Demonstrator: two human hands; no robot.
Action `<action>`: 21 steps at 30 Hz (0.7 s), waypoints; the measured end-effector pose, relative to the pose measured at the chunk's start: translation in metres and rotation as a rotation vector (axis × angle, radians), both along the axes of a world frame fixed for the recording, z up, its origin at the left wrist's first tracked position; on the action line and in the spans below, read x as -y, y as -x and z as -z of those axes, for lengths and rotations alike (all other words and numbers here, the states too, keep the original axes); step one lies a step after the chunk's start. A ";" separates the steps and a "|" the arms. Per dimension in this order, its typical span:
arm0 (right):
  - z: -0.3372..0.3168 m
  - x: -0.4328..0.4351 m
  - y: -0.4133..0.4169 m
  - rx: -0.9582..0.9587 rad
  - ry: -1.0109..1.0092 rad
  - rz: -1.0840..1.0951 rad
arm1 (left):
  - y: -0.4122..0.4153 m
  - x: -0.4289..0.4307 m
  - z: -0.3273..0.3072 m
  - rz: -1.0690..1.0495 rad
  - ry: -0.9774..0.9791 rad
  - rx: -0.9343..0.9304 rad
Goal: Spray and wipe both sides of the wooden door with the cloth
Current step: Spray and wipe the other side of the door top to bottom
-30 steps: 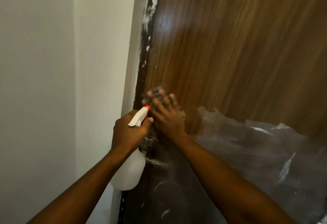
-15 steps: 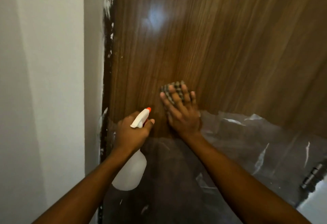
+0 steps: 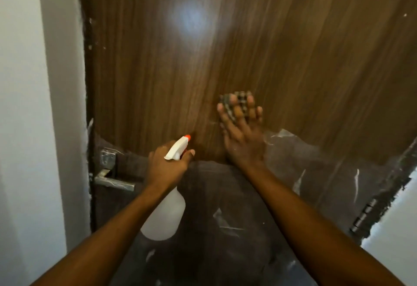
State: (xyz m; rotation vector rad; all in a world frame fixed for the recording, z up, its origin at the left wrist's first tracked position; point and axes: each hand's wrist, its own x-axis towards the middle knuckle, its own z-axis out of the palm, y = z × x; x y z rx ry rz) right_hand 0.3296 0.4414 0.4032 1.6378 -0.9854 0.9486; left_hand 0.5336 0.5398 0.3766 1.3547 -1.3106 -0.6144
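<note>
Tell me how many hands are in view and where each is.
2. The left hand grips the spray bottle right of the door handle; the right hand presses the cloth against the wooden door. None seems hidden.

White wall [image 3: 27,105] runs down the left, and right next to it there's a dark frame strip [image 3: 88,82] with white paint smeared and chipped along its edge. Lower left has a silver lever handle [image 3: 115,183] sticking out to the right under a scuffed metal plate [image 3: 108,158], both with white marks on them. Clear crinkly plastic film [image 3: 304,173] with white streaks spreads across the bottom, and a hinge [image 3: 363,214] sits on the rough dark edge at far right.
</note>
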 end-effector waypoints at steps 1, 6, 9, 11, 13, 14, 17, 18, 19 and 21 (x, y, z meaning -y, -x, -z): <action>0.005 0.003 -0.007 -0.081 -0.007 -0.052 | 0.009 -0.004 -0.001 -0.004 0.005 0.006; 0.062 -0.003 0.037 -0.503 -0.135 -0.163 | 0.038 -0.021 0.002 -0.010 0.030 0.036; 0.069 -0.014 0.085 -0.318 -0.033 -0.077 | 0.051 -0.028 0.007 -0.041 -0.040 -0.019; 0.052 -0.019 0.104 -0.106 0.020 0.004 | 0.060 -0.031 0.009 -0.053 -0.074 -0.054; 0.029 -0.020 0.098 0.073 0.018 0.072 | 0.067 -0.033 0.008 -0.059 -0.067 -0.067; 0.021 -0.019 0.089 0.135 0.009 0.083 | 0.070 -0.034 0.007 -0.057 -0.053 -0.064; 0.020 -0.013 0.073 0.069 -0.004 0.027 | 0.083 -0.035 0.005 -0.060 -0.014 -0.042; 0.027 -0.011 0.077 -0.052 -0.006 -0.022 | 0.088 -0.035 0.006 -0.050 0.006 -0.037; 0.035 -0.011 0.085 -0.186 -0.010 -0.080 | 0.093 -0.034 0.007 -0.037 0.023 -0.032; 0.060 -0.017 0.115 -0.348 -0.025 -0.122 | 0.104 -0.035 0.012 -0.018 0.030 -0.017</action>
